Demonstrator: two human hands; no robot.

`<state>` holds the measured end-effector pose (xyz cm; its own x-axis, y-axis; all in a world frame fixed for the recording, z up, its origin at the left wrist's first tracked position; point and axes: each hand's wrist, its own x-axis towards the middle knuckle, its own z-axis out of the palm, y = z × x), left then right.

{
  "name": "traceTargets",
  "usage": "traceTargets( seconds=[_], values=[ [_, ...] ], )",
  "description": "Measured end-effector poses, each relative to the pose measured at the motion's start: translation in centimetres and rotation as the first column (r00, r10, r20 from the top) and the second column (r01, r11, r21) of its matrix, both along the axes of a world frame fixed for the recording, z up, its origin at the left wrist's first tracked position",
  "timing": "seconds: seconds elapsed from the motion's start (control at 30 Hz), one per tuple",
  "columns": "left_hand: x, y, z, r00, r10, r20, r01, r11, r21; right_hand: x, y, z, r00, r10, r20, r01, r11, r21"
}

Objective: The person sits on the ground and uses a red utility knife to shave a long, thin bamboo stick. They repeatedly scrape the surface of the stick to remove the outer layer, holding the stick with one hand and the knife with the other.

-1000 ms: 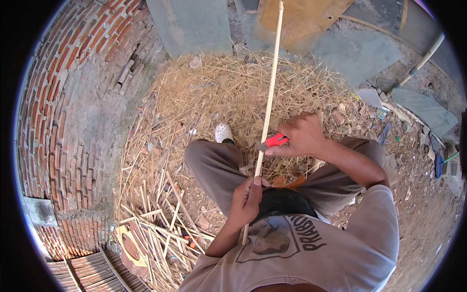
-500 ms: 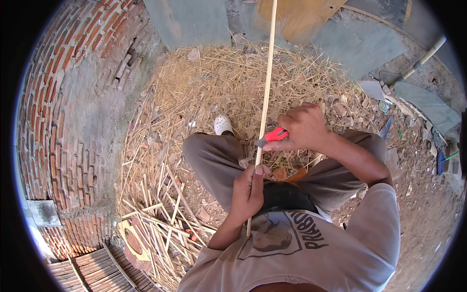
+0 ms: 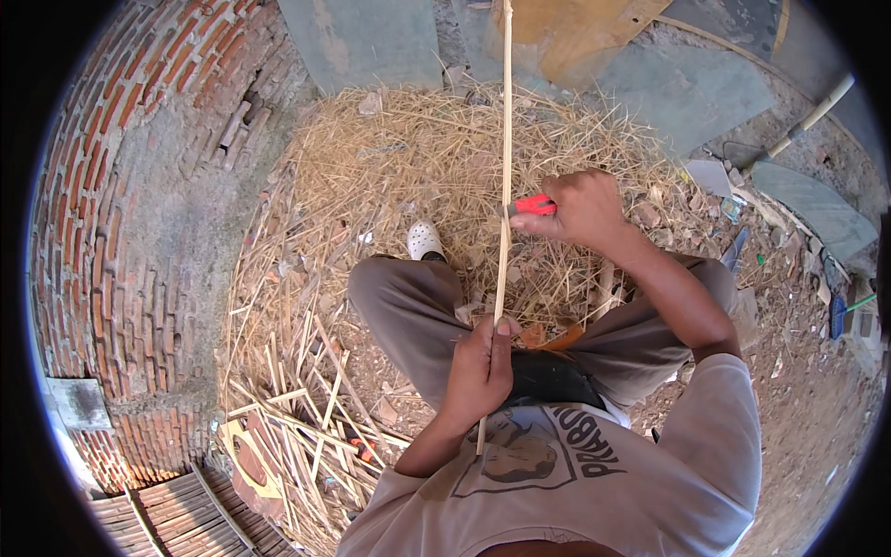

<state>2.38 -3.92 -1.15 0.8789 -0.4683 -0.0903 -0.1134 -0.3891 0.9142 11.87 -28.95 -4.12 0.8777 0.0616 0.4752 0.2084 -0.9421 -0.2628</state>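
A long, thin pale strip, bamboo by its look, runs upright through the middle of the view, from the far boards back to my shirt. Near its lower end my left hand is closed around it, thumb pressed along the side. My right hand grips a red-handled utility knife farther up. The knife's tip meets the strip's right side; the blade itself is mostly hidden there. Thin shavings cover the ground beyond my knees.
A pile of cut strips lies to my left, with an orange-and-black tool among them. A brick wall rises at the left. Grey boards lie at the far side. My foot wears a white clog.
My right hand has slid the knife farther up along the strip, away from my left hand. The strip's far end has swung slightly left. My left hand keeps its grip.
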Motion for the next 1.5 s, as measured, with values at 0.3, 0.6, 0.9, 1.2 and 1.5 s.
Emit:
traceTargets(
  seconds=[0.3, 0.6, 0.9, 1.2, 1.5],
  values=[
    [-2.7, 1.5, 0.7, 0.982, -0.133, -0.135, 0.134, 0.991, -0.008, 4.3, -7.4, 0.2, 0.918, -0.366, -0.154, 0.377, 0.925, 0.045],
    [-4.3, 5.4, 2.5, 0.957, -0.215, -0.194, 0.239, 0.965, 0.107, 5.6, -13.4, -1.4, 0.861, -0.479, -0.169, 0.483, 0.875, -0.019],
    [-7.3, 12.2, 2.1, 0.947, -0.047, -0.318, 0.086, 0.99, 0.109, 3.3, -25.0, -3.1, 0.583, -0.727, -0.364, 0.808, 0.566, 0.163],
    [0.8, 5.5, -2.2, 0.791, -0.157, -0.591, -0.281, 0.765, -0.579, -1.2, -1.5, 1.1, 0.937, 0.01, -0.349, 0.07, 0.974, 0.214],
    [2.1, -0.8, 0.5, 0.598, -0.29, -0.747, -0.414, 0.686, -0.598, -2.6, 2.0, 1.1, 0.974, 0.203, -0.102, -0.194, 0.977, 0.088]
  ],
)
